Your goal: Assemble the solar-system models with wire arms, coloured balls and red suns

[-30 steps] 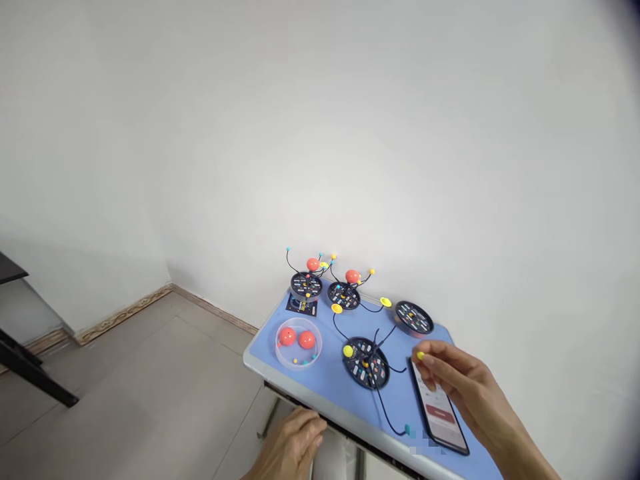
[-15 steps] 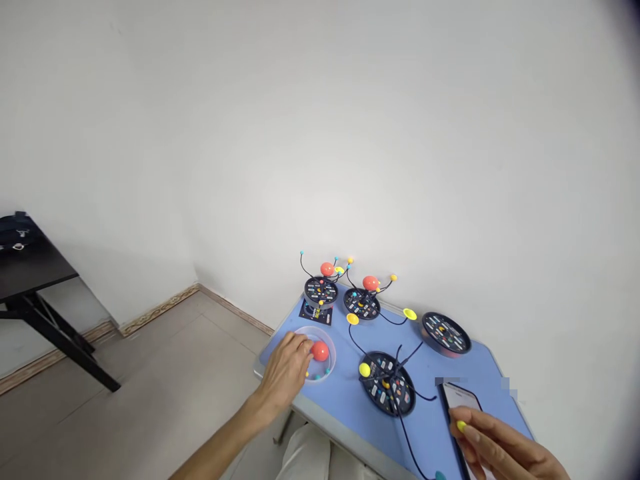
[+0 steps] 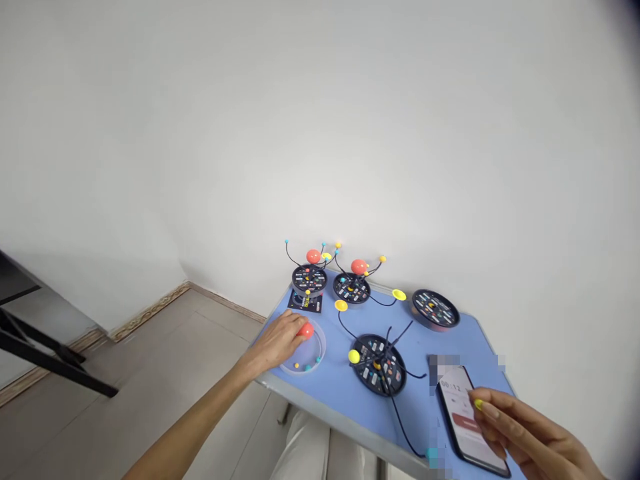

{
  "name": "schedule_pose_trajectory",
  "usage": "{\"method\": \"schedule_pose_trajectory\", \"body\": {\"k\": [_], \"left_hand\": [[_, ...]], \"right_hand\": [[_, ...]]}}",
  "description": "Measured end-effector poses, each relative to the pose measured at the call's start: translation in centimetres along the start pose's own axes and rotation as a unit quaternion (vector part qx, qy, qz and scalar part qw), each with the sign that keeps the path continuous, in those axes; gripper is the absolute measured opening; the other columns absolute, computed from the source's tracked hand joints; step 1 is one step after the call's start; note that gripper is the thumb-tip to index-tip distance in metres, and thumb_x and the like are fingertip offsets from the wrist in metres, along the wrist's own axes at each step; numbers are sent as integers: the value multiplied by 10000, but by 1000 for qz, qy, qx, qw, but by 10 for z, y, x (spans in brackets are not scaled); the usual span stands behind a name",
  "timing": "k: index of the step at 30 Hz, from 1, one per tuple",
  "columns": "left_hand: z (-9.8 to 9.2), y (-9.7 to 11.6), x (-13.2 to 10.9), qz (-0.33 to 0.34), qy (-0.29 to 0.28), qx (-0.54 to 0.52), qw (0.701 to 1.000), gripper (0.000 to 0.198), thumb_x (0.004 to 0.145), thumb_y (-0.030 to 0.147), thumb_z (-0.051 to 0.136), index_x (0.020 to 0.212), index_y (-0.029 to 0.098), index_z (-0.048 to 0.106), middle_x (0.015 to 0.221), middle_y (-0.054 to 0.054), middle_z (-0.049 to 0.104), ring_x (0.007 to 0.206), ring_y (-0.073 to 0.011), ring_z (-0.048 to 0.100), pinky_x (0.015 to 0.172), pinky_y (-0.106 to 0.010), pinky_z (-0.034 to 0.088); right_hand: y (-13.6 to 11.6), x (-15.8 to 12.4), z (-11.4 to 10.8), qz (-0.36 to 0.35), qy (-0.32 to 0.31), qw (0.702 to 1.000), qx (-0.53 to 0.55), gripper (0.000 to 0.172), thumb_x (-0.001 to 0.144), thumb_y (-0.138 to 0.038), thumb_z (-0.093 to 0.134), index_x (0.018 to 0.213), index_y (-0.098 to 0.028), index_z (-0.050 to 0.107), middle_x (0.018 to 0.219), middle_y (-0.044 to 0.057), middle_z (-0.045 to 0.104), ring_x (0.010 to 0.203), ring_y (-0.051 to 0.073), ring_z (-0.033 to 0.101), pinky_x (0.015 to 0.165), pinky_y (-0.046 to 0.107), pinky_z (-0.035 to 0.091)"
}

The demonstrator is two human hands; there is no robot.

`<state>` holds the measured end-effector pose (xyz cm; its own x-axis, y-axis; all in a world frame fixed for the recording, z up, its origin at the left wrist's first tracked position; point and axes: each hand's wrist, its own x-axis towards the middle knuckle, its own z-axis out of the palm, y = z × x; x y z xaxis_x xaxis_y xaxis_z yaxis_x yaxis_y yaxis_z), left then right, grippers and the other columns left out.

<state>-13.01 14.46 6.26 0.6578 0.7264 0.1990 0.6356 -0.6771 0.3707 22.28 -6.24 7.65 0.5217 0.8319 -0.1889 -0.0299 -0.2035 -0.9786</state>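
- While the left hand [image 3: 277, 339] reaches over the clear dish [image 3: 324, 347] at the left of the desk [image 3: 330, 390], its fingers bend beside a red ball [image 3: 307, 330]; one cannot tell whether they grip it, because the hand itself covers part of the dish.
- Near the dish's front wall lie a yellow bead [image 3: 297, 365] and two teal beads [image 3: 307, 368]; the person would do well to lift straight up, so that the rim is not knocked and these do not roll about.
- On the other side, the right hand [image 3: 530, 427] pinches a small yellow piece [image 3: 479, 404] between thumb and finger, over the phone [image 3: 457, 400]; so small a thing calls for a light, steady pinch, since hard pressure could make it slip out.
- Between the hands stands a black disc base [image 3: 367, 383] with bent arms; one arm bears a yellow ball [image 3: 354, 357], another an orange-yellow disc [image 3: 341, 305], and a third ends at a teal piece [image 3: 431, 455], partly blurred; the thin arms look easy to snag, so either hand is best carried above them.
- Behind are two models with red balls [image 3: 351, 288] and a base without arms [image 3: 435, 310]; these deserve clearance too.
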Motion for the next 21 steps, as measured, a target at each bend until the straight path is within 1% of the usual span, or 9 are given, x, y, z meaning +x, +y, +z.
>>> {"method": "schedule_pose_trajectory", "body": {"k": [3,5,8,10,12,14,17,19,21], "left_hand": [[5,-1,0,14,-22,20,999,207,918,109,498,1009,206,658,1054,-60,693,1000,-247,591,875,-362,476],[8,-1,-2,18,-13,31,999,254,893,101,512,1072,210,656,1145,-72,682,1050,-256,595,901,-379,480],[9,8,-14,-4,72,17,997,279,909,175,503,1145,200,650,1242,-105,653,1125,-276,590,944,-412,484],[12,26,-27,-27,142,-45,988,258,968,280,451,1077,219,677,1110,-84,700,1029,-248,636,894,-378,513],[23,54,-38,-26,180,-147,972,279,989,344,449,977,228,702,930,-52,724,865,-201,667,791,-299,529],[41,87,-42,12,130,-254,958,303,987,359,453,958,215,717,779,-32,708,699,-163,645,674,-244,512],[73,132,-30,34,48,-363,930,377,993,357,381,1126,175,683,717,-36,705,587,-144,604,588,-230,477],[89,153,-14,25,10,-396,918,416,997,353,350,1229,154,632,656,-17,686,510,-136,554,572,-241,464],[100,164,2,9,3,-402,916,437,998,332,324,1279,144,600,618,-4,664,494,-143,532,584,-256,464]], "right_hand": [[-11,-7,11,4,-10,999,53,382,613,-509,854,846,-217,778,687,13,650,591,139,510,599,269,524],[-16,-9,17,6,-20,997,77,373,605,-482,871,834,-202,780,677,8,648,578,128,498,595,267,523],[-15,-7,17,28,-29,993,110,380,574,-450,899,828,-190,791,700,21,678,611,140,541,578,253,516],[-10,-4,15,39,-23,991,127,396,570,-433,905,864,-190,798,748,32,708,652,154,582,591,247,521],[-3,1,13,43,-24,989,138,398,572,-419,905,873,-182,800,743,32,710,637,153,590,611,256,533],[2,5,13,33,-32,987,155,363,604,-410,890,866,-177,796,729,19,693,591,132,565,624,261,539],[6,11,16,19,-43,984,171,319,643,-417,865,842,-180,788,732,13,671,576,123,551,583,252,524],[8,13,20,15,-41,984,171,323,632,-428,864,827,-183,785,728,20,667,587,138,558,540,253,504],[8,15,23,16,-40,984,172,335,606,-425,878,813,-179,785,715,27,666,595,146,557,522,255,482]]}}
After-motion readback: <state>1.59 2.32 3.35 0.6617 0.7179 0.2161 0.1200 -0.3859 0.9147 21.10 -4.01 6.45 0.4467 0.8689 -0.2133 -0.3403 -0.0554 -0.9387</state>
